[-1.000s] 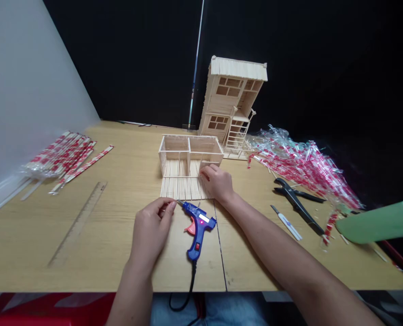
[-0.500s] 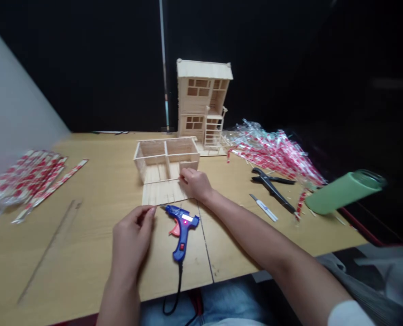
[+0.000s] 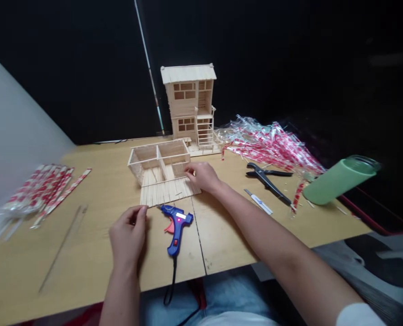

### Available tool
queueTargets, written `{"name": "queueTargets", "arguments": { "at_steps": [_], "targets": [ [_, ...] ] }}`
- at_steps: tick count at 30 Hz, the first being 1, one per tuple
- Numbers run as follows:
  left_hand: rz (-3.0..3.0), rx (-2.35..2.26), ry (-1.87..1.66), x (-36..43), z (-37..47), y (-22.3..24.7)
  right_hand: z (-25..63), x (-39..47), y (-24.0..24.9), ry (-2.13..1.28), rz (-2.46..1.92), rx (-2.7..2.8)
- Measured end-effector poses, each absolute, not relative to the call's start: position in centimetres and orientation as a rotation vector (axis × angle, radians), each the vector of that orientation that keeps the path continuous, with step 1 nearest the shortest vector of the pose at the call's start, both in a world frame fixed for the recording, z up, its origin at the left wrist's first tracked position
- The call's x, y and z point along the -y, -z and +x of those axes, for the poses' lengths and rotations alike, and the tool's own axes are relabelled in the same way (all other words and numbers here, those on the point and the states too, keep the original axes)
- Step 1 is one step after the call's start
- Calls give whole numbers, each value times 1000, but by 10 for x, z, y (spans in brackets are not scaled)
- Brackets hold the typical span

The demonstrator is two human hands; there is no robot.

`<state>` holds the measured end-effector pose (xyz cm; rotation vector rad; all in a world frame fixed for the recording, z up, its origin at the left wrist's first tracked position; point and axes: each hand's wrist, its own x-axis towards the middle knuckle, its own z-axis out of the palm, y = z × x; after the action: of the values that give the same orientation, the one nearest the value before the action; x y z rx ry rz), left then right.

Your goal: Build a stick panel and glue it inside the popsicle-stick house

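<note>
My right hand [image 3: 203,176] is at the right front corner of a small open-topped wooden stick model [image 3: 159,156], its fingers pinched by the wall; what they grip is too small to make out. The model has two compartments and a stick floor [image 3: 157,192] reaching out in front, with a short stick piece lying on it. Resting on the table, my left hand [image 3: 128,233] has thumb and fingers closed together; anything between them is hidden. A blue hot glue gun [image 3: 177,226] with a lit red light lies between my hands, nozzle toward the floor's front edge.
Behind stands a two-storey stick house [image 3: 189,106]. Crumpled red-and-clear wrappers [image 3: 272,145], black pliers [image 3: 267,183], a craft knife [image 3: 259,202] and a tilted-looking green bottle [image 3: 339,181] are on the right. Wrapped chopsticks [image 3: 41,190] lie at the left of the table [image 3: 96,253].
The view has shifted, moving the scene slightly left. My right hand has moved a little right and away from the stick floor, toward the model's corner. My left hand stays closed near the glue gun.
</note>
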<state>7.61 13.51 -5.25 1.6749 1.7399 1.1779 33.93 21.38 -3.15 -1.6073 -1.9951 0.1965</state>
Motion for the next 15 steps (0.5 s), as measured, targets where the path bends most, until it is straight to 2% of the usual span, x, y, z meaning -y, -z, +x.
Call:
{"name": "queueTargets", "arguments": {
  "at_steps": [6,15],
  "targets": [
    [1681,-1701,-1208,-134,77,54,323,-203,29,-488,-1384,2421],
    [1679,-1695,-1262,-129,78,46,319,-198,24,-377,-1579,2434]
  ]
}}
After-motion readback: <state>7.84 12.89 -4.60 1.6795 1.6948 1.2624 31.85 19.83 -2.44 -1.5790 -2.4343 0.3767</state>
